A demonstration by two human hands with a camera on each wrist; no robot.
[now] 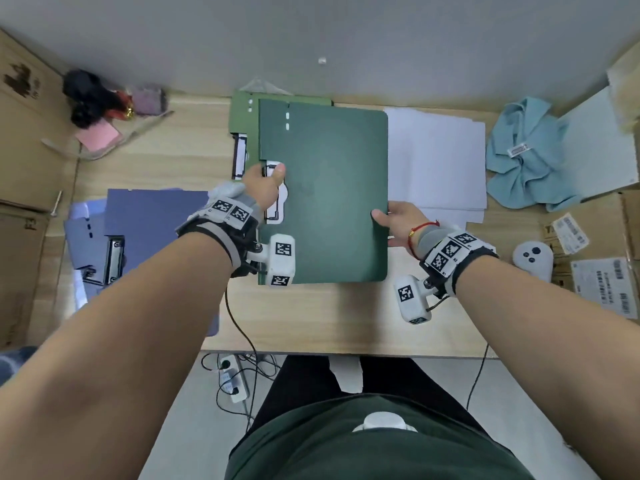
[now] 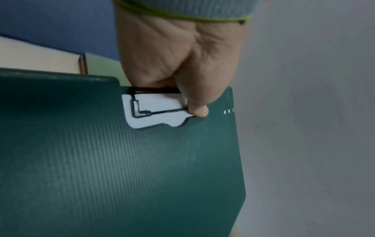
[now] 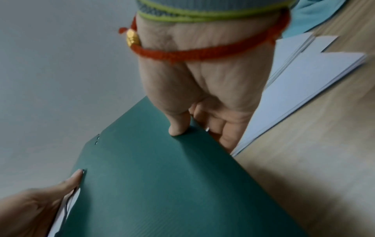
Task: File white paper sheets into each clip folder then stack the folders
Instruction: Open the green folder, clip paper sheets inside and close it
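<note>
I hold a closed dark green clip folder [image 1: 325,192] [image 2: 125,168] [image 3: 172,184] with both hands, above the desk's middle. My left hand [image 1: 266,183] [image 2: 182,89] grips its spine edge at the clip cut-out, thumb on top, where white paper [image 2: 156,110] and the black wire clip show. My right hand [image 1: 393,220] [image 3: 192,121] pinches the folder's right edge, thumb on the cover, fingers beneath. A lighter green folder [image 1: 242,123] lies under it at the back. A blue folder [image 1: 152,226] lies open at the left. Loose white sheets [image 1: 436,161] [image 3: 304,83] lie to the right.
A light blue cloth [image 1: 526,154] is bunched at the right, with a white controller [image 1: 533,259] and cardboard boxes [image 1: 588,258] nearer me. Black and red clutter [image 1: 97,98] and a pink pad [image 1: 98,135] sit at the back left. The desk's front edge [image 1: 346,353] runs before my legs.
</note>
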